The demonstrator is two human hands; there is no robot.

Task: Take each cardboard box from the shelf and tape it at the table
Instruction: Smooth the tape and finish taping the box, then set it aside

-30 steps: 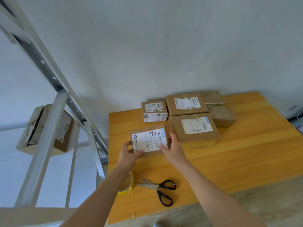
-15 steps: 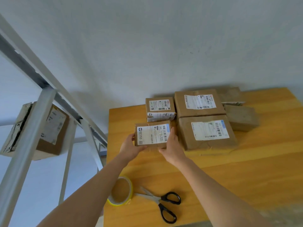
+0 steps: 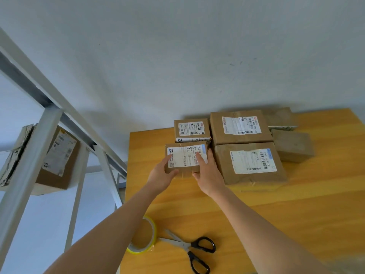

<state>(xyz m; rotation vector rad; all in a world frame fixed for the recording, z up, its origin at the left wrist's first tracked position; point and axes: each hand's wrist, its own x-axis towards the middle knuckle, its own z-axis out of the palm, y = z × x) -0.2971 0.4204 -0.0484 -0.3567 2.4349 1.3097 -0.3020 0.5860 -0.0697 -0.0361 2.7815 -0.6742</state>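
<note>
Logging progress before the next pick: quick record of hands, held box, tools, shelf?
left hand: grips small labelled box, left end
right hand: grips same box, right end
box placement: back left of table; resting or lifted, cannot tell
other boxes: five on table, behind and right
tools: tape roll and scissors, near front edge, untouched
shelf: one worn box visible

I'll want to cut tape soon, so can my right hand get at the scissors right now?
Probably yes, once it lets go: the right hand grips the small box with the left hand. The scissors lie uncovered on the table nearer the person, handles to the right.
</note>
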